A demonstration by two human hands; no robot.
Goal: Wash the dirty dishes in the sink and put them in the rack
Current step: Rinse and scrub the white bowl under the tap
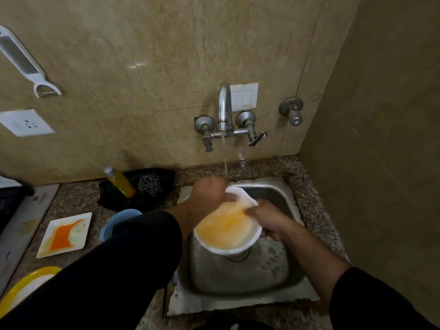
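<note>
Black sleeves reach in from the near edge toward a steel sink (238, 298) set in a speckled stone worktop (76, 198). Over the basin, clear of its floor, a white bowl (226, 232) smeared with orange is held in both hands. It is tilted, its open face turned up and toward the person. As seen, its long axis runs from the far rim, just by the falling water (225, 163), back toward the person.

The right grip (266, 220) grasps the right rim, thumb hooked inside and fingers underneath. The left grip (209, 189) curls over the far rim, its fingertips blurred inside the bowl. Water runs from the tap (225, 103) on the tiled wall.

Left of the sink lie a square plate (64, 234) stained orange, a blue bowl (114, 222), a yellow-rimmed plate (23, 284), a soap bottle (120, 182) and a steel scrubber (148, 184).
</note>
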